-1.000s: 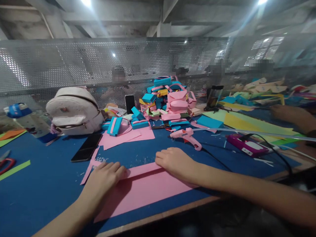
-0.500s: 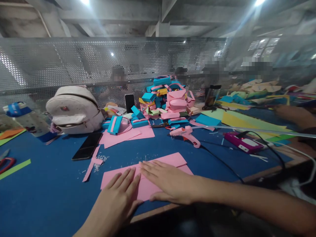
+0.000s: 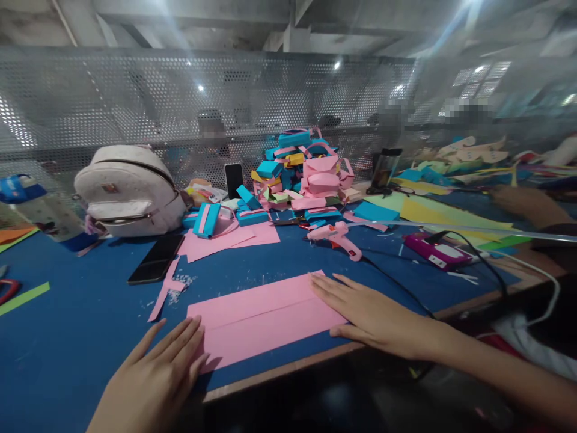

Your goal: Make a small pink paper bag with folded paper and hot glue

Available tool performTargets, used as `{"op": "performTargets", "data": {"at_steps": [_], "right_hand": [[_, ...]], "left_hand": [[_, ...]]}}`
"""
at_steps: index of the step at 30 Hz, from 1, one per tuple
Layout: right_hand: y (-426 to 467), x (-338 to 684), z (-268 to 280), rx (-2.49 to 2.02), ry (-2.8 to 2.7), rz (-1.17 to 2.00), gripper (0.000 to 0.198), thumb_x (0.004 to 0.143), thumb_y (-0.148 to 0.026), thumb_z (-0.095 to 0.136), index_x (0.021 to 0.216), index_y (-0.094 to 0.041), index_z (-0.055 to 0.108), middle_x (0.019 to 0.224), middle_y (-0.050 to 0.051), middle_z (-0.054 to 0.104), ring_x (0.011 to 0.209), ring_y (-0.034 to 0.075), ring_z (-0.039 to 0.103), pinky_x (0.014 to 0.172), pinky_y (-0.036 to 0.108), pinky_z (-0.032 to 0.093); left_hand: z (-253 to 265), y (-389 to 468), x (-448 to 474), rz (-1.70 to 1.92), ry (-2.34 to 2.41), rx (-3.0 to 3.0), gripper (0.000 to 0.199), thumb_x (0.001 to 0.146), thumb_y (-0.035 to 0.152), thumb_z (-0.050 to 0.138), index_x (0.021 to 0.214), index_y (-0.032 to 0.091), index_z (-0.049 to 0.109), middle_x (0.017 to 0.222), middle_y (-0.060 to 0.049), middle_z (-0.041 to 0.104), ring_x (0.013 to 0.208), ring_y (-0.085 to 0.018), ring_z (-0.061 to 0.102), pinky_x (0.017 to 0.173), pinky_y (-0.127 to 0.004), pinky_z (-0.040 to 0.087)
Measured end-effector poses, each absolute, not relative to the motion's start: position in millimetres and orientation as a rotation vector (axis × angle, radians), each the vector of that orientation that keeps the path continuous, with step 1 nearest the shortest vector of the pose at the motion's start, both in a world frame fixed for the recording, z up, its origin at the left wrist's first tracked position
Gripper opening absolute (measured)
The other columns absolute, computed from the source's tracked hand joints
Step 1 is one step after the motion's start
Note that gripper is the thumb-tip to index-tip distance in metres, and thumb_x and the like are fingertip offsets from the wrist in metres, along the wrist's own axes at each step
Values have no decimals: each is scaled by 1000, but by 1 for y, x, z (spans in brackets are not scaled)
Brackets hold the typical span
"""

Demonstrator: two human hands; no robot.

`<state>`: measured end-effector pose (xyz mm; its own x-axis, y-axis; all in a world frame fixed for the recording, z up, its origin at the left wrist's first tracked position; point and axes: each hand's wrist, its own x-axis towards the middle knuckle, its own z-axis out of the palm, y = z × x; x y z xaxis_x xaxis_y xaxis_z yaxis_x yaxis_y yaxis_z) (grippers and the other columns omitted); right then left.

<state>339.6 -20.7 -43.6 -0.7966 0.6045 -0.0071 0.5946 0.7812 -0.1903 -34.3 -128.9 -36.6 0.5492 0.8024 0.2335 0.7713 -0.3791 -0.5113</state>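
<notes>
A folded sheet of pink paper [image 3: 256, 319] lies flat near the table's front edge, with a seam running along its length. My left hand [image 3: 157, 364] rests at the sheet's left end, fingers stretched out and fingertips on or beside its edge. On the right end lies my right hand [image 3: 360, 304], flat with its fingers extended over the paper. Neither hand grips anything. Beyond the sheet, a pink glue gun [image 3: 336, 236] lies on its side. Cut pink paper strips [image 3: 166, 291] lie to the left among white scraps.
Behind are a white backpack [image 3: 128, 195], a black phone [image 3: 155, 260], a bottle [image 3: 49, 213] and a pile of blue and pink paper bags [image 3: 320, 174]. At right sit a purple power strip [image 3: 437, 251] with cables and another person's arm [image 3: 523, 207]. Scissors [image 3: 8, 290] lie far left.
My hands have moved apart from the middle of the pink paper, the left one to its left end and the right one to its right end. The fold now lies flatter.
</notes>
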Motion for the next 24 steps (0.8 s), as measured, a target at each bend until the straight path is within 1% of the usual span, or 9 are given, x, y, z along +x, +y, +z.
{"op": "performTargets", "data": {"at_steps": [5, 9, 12, 15, 17, 19, 21, 23, 24], "right_hand": [[-24, 356, -51, -1029, -2864, 137, 69, 97, -54, 42, 153, -22, 19, 156, 9, 26, 143, 27, 28, 116, 49, 30], [-26, 360, -53, -1087, -2843, -3, 73, 93, -61, 44, 151, -19, 30, 153, 12, 33, 140, 29, 35, 113, 49, 34], [-27, 359, -54, -1146, -2834, -115, 76, 90, -65, 46, 146, -14, 41, 149, 16, 38, 137, 32, 39, 110, 52, 37], [-28, 359, -56, -1152, -2815, -153, 76, 89, -66, 46, 144, -12, 44, 148, 17, 40, 135, 33, 41, 108, 54, 39], [-28, 360, -57, -1128, -2795, -141, 76, 89, -66, 46, 144, -14, 43, 148, 16, 40, 135, 32, 41, 108, 53, 40], [-27, 361, -58, -1118, -2787, -132, 76, 89, -66, 47, 145, -14, 43, 148, 16, 40, 135, 32, 42, 109, 52, 40], [-27, 362, -58, -1119, -2794, -125, 76, 89, -66, 46, 145, -14, 43, 148, 17, 40, 135, 32, 42, 109, 52, 40], [-27, 362, -58, -1120, -2798, -118, 76, 90, -66, 45, 145, -14, 43, 148, 17, 39, 135, 32, 43, 109, 52, 39], [-27, 362, -58, -1121, -2795, -116, 76, 89, -66, 45, 145, -14, 43, 148, 16, 39, 134, 32, 43, 109, 52, 40]], "left_hand": [[-33, -134, -43, 49, -1257, -2194, 51, 99, 32, 23, 109, 21, 73, 119, -7, 66, 102, -29, 69, 82, -53, 60], [-45, -141, -53, 38, -1327, -2204, 47, 96, 32, 29, 108, 23, 73, 120, -8, 66, 105, -31, 68, 87, -58, 56], [-58, -145, -66, 20, -1342, -2231, 40, 91, 28, 36, 111, 25, 71, 126, -9, 64, 110, -33, 66, 93, -62, 50], [-56, -147, -82, 18, -1359, -2252, 41, 84, 23, 41, 115, 25, 68, 127, -9, 64, 111, -33, 65, 99, -63, 44], [-44, -147, -89, 41, -1422, -2235, 45, 79, 13, 38, 108, 27, 70, 117, -5, 71, 106, -29, 67, 99, -58, 46], [-24, -145, -92, 39, -1501, -2165, 49, 76, 11, 37, 109, 26, 69, 109, -5, 73, 101, -30, 68, 96, -55, 48], [-3, -140, -90, -2, -1564, -2060, 43, 79, 14, 35, 100, 26, 71, 100, -6, 75, 99, -32, 67, 96, -57, 47], [15, -131, -84, -14, -1568, -2034, 36, 87, 21, 34, 90, 26, 70, 90, -4, 74, 90, -31, 67, 94, -56, 47], [22, -125, -80, -13, -1569, -2020, 36, 90, 24, 33, 86, 25, 69, 87, -3, 73, 88, -31, 67, 94, -56, 47]]}}
